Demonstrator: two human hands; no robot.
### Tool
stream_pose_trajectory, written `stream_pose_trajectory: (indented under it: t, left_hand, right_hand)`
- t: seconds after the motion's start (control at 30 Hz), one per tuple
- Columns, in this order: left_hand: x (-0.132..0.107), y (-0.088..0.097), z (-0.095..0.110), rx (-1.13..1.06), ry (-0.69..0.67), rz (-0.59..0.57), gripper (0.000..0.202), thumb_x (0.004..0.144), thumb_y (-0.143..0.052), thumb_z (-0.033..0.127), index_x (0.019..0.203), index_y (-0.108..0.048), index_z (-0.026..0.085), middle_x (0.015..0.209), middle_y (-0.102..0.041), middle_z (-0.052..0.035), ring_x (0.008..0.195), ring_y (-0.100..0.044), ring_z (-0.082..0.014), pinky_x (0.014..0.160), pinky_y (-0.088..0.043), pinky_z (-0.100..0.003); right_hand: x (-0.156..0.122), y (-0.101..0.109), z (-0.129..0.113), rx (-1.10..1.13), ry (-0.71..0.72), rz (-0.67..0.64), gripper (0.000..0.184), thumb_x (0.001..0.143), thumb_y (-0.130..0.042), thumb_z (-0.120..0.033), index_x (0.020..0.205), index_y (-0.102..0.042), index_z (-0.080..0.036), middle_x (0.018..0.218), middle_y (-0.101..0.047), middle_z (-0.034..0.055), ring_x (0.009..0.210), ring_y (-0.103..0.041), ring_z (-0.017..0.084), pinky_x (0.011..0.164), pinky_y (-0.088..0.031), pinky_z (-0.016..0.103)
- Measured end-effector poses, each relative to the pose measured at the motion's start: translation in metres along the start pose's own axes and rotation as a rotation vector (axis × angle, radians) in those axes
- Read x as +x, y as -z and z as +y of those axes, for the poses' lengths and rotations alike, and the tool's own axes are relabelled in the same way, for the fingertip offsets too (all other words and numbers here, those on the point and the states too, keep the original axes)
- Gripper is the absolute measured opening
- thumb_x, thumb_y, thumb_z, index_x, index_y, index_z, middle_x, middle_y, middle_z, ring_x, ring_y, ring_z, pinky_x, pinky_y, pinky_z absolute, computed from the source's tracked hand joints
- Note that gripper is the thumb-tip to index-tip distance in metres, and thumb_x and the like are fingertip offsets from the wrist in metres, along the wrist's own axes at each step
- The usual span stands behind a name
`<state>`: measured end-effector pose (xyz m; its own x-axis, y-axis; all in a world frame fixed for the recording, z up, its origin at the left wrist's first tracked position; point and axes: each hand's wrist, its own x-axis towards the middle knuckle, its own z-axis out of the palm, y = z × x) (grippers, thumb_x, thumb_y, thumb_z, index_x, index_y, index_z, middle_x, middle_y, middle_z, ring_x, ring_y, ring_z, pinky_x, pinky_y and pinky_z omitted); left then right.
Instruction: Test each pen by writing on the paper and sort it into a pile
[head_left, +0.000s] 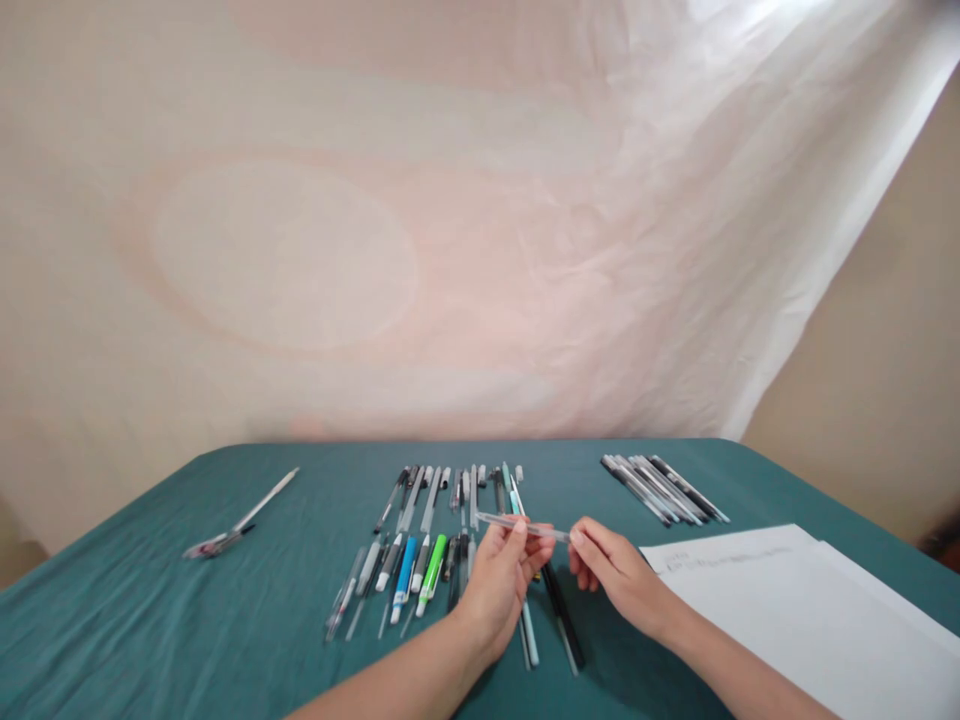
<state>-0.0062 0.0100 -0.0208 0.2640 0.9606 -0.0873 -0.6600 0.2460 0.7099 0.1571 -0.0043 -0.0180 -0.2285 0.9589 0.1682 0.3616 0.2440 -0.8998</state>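
My left hand (495, 585) is closed around a clear, slender pen barrel (492, 520), its thumb pressed on top. The barrel lies nearly level, tilting slightly down to the right. Thumb and fingers of my right hand (615, 570) pinch its right end, and the fingertips hide that tip. Below the hands lie a light blue pen (529, 630) and a black pen (562, 615). Just left of my left hand is a row of pens and parts, among them a green marker (432, 575) and a blue marker (403, 580).
Behind that row lie several clear pens and caps (431, 500). A bundle of thin refills or pens (664, 490) rests at the back right. White paper with faint writing (810, 620) covers the right front. A white pen with a clear packet (240, 525) is at left on the green cloth (150, 620).
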Motion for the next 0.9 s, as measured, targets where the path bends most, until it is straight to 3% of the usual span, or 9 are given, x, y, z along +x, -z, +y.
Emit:
stream_pose_trajectory:
  t: [0.33, 0.63, 0.9]
  left_hand:
    - [-0.0021, -0.0002, -0.0012, 0.026, -0.022, -0.036, 0.008, 0.087, -0.052, 0.021, 0.086, -0.049, 0.014, 0.087, -0.065, -0.0071, 0.075, -0.061, -0.0105, 0.077, -0.048, -0.025]
    - [-0.0027, -0.001, -0.0019, 0.052, -0.04, -0.054, 0.013, 0.085, -0.055, 0.026, 0.087, -0.049, 0.015, 0.087, -0.065, -0.0067, 0.076, -0.061, -0.0113, 0.078, -0.047, -0.027]
    - [-0.0038, -0.0042, 0.0008, 0.041, -0.042, -0.022, 0.012, 0.085, -0.056, 0.025, 0.085, -0.05, 0.014, 0.087, -0.065, -0.0074, 0.076, -0.061, -0.0122, 0.079, -0.046, -0.028]
  right_hand:
    - [-0.0023, -0.0025, -0.0044, -0.11, 0.063, 0.035, 0.038, 0.092, -0.03, -0.042, 0.066, -0.046, -0.019, 0.054, -0.05, -0.0037, 0.051, -0.052, 0.011, 0.055, -0.04, 0.023]
    - [-0.0006, -0.0057, -0.0023, 0.112, -0.071, -0.01, 0.043, 0.091, -0.026, -0.048, 0.067, -0.046, -0.019, 0.05, -0.048, -0.0044, 0.045, -0.05, 0.011, 0.048, -0.04, 0.023]
    - [-0.0043, -0.002, -0.0101, -0.161, 0.074, 0.056, 0.034, 0.092, -0.032, -0.042, 0.07, -0.046, -0.02, 0.055, -0.052, -0.0035, 0.054, -0.05, 0.012, 0.057, -0.037, 0.023]
